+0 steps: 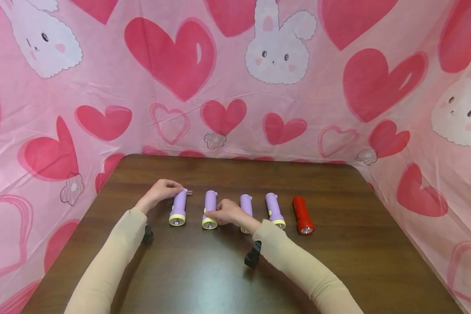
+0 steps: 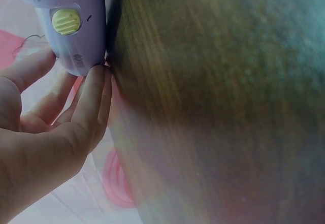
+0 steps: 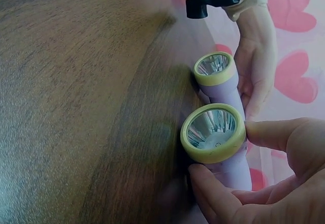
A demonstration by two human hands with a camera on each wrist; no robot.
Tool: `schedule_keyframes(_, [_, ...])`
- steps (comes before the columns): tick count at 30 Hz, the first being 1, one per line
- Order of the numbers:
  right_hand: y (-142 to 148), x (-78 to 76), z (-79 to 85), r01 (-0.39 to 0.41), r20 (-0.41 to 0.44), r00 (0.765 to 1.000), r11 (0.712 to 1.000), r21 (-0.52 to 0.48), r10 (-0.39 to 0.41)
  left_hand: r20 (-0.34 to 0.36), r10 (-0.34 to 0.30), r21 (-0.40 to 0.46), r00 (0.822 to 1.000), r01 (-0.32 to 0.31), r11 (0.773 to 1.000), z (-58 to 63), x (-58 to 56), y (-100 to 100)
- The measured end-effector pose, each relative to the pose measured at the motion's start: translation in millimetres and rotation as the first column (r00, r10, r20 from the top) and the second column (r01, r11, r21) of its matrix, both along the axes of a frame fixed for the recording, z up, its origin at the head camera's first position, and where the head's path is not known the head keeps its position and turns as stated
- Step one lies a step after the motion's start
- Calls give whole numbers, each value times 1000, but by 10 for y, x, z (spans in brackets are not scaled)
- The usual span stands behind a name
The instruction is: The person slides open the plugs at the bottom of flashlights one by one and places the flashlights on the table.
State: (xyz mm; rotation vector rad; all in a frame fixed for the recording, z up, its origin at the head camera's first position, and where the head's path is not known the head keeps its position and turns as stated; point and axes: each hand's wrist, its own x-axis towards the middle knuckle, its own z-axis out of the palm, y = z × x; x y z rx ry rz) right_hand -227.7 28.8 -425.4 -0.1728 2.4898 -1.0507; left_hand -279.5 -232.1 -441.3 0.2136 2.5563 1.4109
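Note:
My left hand (image 1: pixel 162 192) pinches the tail end of the leftmost purple flashlight (image 1: pixel 180 202), which lies on the table with its yellow-rimmed lens toward me. Small metal prongs (image 1: pixel 190 192) stick out sideways at that tail. In the left wrist view, the thumb and fingers meet the tail below a yellow switch (image 2: pixel 66 21). My right hand (image 1: pixel 232 212) holds the second purple flashlight (image 1: pixel 210 201) near its head, thumb and fingers on opposite sides. The right wrist view shows its reflector (image 3: pixel 213 132) between them. Partly behind the right hand lies a third purple flashlight (image 1: pixel 246 202).
Further right lie another purple flashlight (image 1: pixel 272 205) and a red flashlight (image 1: pixel 301 209), completing a side-by-side row. The brown wooden table (image 1: pixel 204 279) ends at a pink cloth backdrop (image 1: pixel 227 152) with hearts and rabbits. Black straps (image 1: pixel 253 255) sit at both wrists.

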Motion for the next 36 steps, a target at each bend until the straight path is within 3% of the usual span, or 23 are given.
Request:
schedule_keyframes(9, [-6, -4, -29, 59, 48, 997, 996, -65, -56, -7, 4, -12, 1000, -4, 1000, 0, 11, 5])
schedule_keyframes(36, [14, 24, -24, 69, 77, 995, 984, -163, -57, 21, 16, -1, 1000, -16, 1000, 20, 19, 36])
